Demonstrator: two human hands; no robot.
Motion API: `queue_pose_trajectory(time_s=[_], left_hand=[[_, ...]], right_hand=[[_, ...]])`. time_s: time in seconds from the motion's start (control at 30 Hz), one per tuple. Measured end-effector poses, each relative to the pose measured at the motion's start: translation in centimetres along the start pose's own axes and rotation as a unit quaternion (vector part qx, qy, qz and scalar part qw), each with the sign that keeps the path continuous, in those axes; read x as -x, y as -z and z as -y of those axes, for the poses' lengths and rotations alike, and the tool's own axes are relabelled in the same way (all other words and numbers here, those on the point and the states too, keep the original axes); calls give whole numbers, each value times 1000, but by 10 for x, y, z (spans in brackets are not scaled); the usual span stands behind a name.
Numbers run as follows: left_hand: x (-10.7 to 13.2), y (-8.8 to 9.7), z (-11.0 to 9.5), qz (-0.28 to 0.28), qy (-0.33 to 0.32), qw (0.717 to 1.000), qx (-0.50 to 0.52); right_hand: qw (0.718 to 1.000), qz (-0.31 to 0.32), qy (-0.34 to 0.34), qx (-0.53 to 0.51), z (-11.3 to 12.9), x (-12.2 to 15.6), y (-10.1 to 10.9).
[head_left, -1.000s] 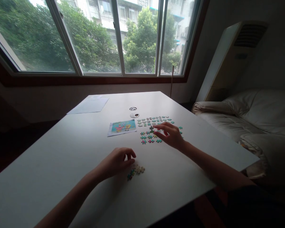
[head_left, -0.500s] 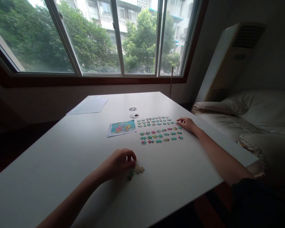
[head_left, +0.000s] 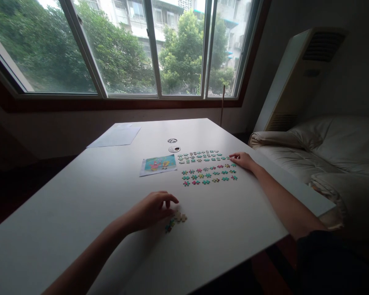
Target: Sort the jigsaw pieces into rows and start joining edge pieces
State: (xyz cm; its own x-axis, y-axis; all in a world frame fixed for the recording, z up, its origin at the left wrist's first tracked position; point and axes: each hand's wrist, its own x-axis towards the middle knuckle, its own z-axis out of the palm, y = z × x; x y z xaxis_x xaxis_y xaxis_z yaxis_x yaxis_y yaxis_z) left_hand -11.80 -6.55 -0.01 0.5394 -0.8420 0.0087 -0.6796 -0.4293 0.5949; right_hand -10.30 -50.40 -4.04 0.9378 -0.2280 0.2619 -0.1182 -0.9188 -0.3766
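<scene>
My left hand (head_left: 156,208) hovers at a small pile of jigsaw puzzle pieces (head_left: 180,217) near the front of the table. Its thumb and index finger are apart, with nothing visible between them; some of the pile shows pale backs, some coloured faces. Farther off, my right hand (head_left: 243,160) rests at the right end of a row, its fingertips closed on a small teal puzzle piece (head_left: 228,158). Several rows of spaced-out puzzle pieces (head_left: 206,182) lie to the left of that hand. Beside them is a colourful cartoon picture sheet (head_left: 160,164).
The white table (head_left: 95,196) has a sheet of paper (head_left: 114,136) at its far left corner. Two round items (head_left: 174,149) lie beyond the picture. A pale sofa (head_left: 283,151) stands along the right side, with a tall floor unit (head_left: 289,78) behind it.
The piece at my right fingertips has turned from pale-looking to teal and lies level with the row. My left index finger has stretched out slightly, away from the thumb.
</scene>
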Motion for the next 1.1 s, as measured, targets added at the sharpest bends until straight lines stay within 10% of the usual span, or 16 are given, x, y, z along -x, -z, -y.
queue_pose_trajectory(time_s=[0.33, 0.67, 1.1], left_hand=[[0, -2, -4, 25, -4, 999, 21], [-2, -2, 0, -11, -10, 1000, 16], [-9, -13, -8, -179, -65, 980, -51]], right_hand=[[990, -72, 122, -17, 55, 11, 6], [922, 58, 367, -111, 170, 73, -8], [916, 97, 323, -217, 204, 106, -20]])
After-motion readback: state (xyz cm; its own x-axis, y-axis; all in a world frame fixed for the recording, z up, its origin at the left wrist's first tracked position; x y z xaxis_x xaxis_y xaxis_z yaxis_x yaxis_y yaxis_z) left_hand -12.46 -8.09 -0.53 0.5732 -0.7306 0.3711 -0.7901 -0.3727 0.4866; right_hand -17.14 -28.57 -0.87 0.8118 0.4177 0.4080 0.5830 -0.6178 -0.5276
